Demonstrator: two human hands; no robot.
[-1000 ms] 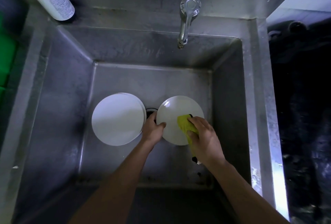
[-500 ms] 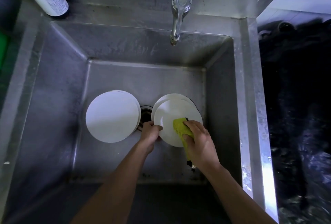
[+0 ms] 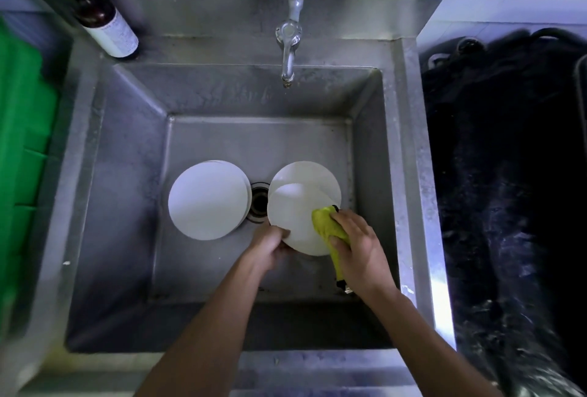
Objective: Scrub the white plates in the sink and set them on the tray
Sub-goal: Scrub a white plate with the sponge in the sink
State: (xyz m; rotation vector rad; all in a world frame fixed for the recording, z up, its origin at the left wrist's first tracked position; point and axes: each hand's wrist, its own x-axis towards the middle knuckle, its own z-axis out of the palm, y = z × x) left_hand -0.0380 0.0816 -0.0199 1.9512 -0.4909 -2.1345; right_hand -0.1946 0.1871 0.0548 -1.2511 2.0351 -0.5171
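Left hand (image 3: 270, 245) gripping plate (image 3: 295, 222) rim, right hand (image 3: 359, 247) clutching yellow cloth (image 3: 327, 228) against it.

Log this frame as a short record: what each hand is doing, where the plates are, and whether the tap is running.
left hand: grips edge of raised plate
right hand: holds yellow cloth on that plate
plate under it: lies on sink floor
plate stack: left of drain, untouched
tap: no water visible
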